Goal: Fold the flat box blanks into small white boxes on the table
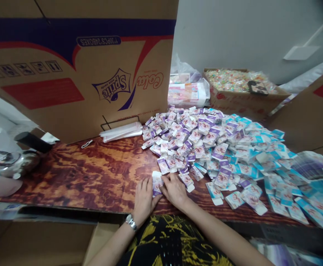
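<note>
Pale grey wall [233,33] backs the place, and before it runs a worktop [95,173] in mottled red-brown. From where I stand, both hands are close together at the near edge, holding one small box [157,181] between them. The left hand [146,195] has its fingers laid along one side of it, a silver watch [131,222] on the wrist; the right hand [175,190] bends its fingers against the other side. Purple shows at the end nearer the person, white at the far end. Just beyond and to the right spreads a big heap [205,140] of similar boxes, purple-edged nearer the middle, blue-edged further right. Behind the heap sits an open carton [241,105] full of colourful little pieces. At the left, a tall printed carton [108,74] rises over some clear sleeves [122,132].
</note>
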The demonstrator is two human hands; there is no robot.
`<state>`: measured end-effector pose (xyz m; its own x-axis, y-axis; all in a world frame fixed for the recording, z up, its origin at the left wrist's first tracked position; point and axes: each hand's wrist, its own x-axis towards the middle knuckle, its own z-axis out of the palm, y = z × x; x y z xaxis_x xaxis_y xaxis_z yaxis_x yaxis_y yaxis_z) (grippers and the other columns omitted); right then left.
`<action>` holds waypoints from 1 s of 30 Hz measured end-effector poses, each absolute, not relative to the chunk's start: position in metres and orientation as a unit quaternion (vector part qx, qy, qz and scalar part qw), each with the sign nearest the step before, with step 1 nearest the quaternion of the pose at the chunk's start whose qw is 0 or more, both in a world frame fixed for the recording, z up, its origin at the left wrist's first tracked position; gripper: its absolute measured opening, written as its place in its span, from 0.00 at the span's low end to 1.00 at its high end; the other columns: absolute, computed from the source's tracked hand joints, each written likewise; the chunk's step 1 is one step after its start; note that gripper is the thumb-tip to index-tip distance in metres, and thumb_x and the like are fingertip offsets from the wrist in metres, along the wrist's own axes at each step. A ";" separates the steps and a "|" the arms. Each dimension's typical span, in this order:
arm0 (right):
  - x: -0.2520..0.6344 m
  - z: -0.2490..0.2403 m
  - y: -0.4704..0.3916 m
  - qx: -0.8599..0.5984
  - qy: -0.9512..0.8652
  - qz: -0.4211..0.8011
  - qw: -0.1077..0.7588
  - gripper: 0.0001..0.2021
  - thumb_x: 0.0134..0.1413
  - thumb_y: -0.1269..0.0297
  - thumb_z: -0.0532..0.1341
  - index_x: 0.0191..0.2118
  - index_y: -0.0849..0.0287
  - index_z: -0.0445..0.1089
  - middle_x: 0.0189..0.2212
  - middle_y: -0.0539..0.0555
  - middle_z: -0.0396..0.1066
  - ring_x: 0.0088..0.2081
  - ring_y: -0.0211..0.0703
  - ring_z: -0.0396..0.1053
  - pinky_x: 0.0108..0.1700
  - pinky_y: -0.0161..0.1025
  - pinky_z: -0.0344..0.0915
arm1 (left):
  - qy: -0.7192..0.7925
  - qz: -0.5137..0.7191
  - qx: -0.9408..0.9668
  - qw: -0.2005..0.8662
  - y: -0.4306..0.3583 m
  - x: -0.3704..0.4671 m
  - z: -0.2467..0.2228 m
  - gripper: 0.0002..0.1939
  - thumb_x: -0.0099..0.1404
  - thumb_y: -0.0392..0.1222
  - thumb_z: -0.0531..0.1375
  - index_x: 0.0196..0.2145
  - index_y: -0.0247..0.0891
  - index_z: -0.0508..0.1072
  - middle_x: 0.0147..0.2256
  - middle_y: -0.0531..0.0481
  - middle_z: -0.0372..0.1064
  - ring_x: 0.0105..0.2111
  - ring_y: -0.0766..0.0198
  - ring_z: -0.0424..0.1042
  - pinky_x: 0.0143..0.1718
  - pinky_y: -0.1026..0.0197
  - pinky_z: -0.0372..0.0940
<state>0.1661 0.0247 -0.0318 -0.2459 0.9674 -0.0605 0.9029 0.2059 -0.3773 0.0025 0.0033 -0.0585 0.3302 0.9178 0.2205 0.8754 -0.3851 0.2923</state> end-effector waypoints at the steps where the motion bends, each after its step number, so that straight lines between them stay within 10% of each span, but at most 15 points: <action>1: 0.166 -0.033 0.025 -0.608 -0.768 0.173 0.098 0.13 0.54 0.61 0.58 0.46 0.55 0.68 0.40 0.58 0.64 0.43 0.50 0.62 0.42 0.42 0.61 | 0.552 0.176 0.812 0.062 0.003 0.002 -0.058 0.29 0.62 0.45 0.55 0.58 0.29 0.54 0.51 0.34 0.60 0.52 0.46 0.60 0.52 0.42 0.57; 10: 0.162 -0.020 0.032 -0.552 -0.699 0.329 0.314 0.06 0.56 0.67 0.57 0.30 0.59 0.69 0.36 0.54 0.64 0.39 0.40 0.65 0.41 0.36 0.63 | 0.580 0.240 0.769 0.121 0.003 0.014 -0.050 0.32 0.60 0.38 0.57 0.58 0.28 0.50 0.50 0.31 0.63 0.48 0.50 0.67 0.47 0.48 0.64; 14: 0.170 -0.010 0.028 -0.492 -0.725 0.313 0.366 0.09 0.57 0.63 0.57 0.43 0.57 0.68 0.43 0.56 0.64 0.44 0.43 0.65 0.46 0.40 0.63 | 0.607 0.275 0.723 0.185 0.005 0.018 -0.032 0.24 0.61 0.38 0.56 0.54 0.36 0.57 0.42 0.42 0.72 0.37 0.56 0.74 0.36 0.57 0.69; 30: 0.175 0.012 0.036 -0.466 -0.538 0.577 0.401 0.10 0.55 0.59 0.58 0.39 0.59 0.69 0.32 0.50 0.71 0.32 0.38 0.68 0.35 0.34 0.65 | 0.521 0.306 0.785 0.138 0.006 0.012 -0.020 0.22 0.63 0.38 0.55 0.54 0.37 0.56 0.40 0.45 0.71 0.35 0.61 0.74 0.35 0.62 0.69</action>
<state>0.1747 0.0358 0.0124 -0.2448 0.9637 -0.1068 0.0376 -0.1006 -0.9942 0.0123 0.0065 -0.0200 0.2708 0.9021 0.3361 0.7326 -0.4196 0.5359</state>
